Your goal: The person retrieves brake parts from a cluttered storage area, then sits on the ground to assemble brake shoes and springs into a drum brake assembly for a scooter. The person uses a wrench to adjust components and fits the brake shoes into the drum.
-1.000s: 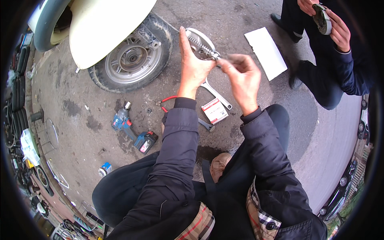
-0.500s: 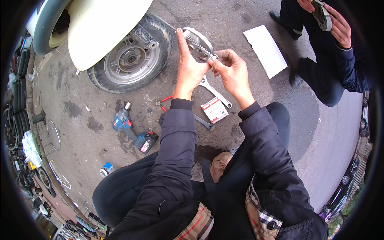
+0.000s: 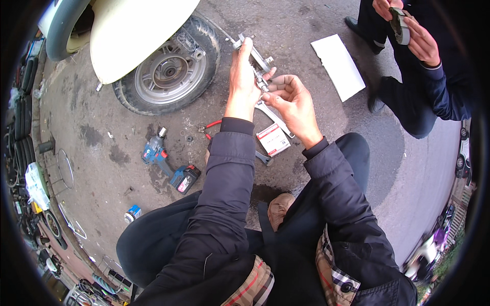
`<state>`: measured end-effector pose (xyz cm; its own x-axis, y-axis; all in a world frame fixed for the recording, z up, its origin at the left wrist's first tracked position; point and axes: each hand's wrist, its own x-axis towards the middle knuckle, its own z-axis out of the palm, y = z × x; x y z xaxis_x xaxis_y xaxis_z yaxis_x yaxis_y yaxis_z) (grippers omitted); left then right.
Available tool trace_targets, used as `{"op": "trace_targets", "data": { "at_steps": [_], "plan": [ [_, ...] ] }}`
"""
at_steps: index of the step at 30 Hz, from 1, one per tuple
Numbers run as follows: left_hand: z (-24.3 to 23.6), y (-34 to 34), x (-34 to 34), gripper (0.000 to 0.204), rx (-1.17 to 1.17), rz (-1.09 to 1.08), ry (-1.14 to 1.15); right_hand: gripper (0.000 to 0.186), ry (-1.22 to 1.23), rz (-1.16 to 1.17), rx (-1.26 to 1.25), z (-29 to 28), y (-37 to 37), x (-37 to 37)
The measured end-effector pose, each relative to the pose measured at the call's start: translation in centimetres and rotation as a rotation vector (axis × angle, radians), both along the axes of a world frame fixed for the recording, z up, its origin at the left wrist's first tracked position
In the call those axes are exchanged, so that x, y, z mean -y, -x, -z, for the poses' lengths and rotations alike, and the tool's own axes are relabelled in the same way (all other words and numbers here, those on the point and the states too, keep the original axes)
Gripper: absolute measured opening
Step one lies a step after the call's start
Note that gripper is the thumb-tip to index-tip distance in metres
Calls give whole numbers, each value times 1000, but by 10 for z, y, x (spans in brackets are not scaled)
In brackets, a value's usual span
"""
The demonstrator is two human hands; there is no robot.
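My left hand [image 3: 241,89] grips a silver metal brake assembly [image 3: 260,58] with a spring and a thin cable running up-left toward the scooter's wheel [image 3: 168,72]. The assembly is tilted, partly hidden behind my fingers. My right hand [image 3: 293,107] pinches at a small metal fitting [image 3: 264,85] at the lower end of the spring and cable, just beside my left fingers. Below them on the ground lie a silver adjustable wrench [image 3: 273,115], red-handled pliers [image 3: 210,127] and a red-and-white box [image 3: 272,139].
A cream fairing [image 3: 132,28] overhangs the wheel. A blue impact driver [image 3: 159,155] and a blue can [image 3: 131,214] lie left of me. White paper [image 3: 337,66] lies right. A co-worker [image 3: 423,92] crouches at upper right holding a curved part [image 3: 398,28]. Parts line the far left.
The assembly has turned more upright and edge-on in my left hand. My right hand has moved slightly down with the fitting at the cable's end.
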<state>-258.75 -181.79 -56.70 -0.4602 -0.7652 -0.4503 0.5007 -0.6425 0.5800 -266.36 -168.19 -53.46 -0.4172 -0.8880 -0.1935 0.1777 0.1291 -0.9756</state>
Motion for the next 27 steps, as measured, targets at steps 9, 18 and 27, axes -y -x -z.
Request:
{"op": "trace_targets", "data": {
  "at_steps": [9,18,27],
  "plan": [
    [-11,4,-7,54,5,-40,52,22,-8,105,-181,6,-3,0],
    [-10,5,-4,60,-101,19,-25,23,-23,73,-175,0,-4,-3],
    [-8,-17,-8,63,-364,67,40,32,-41,204,-176,-12,44,1]
  ]
}}
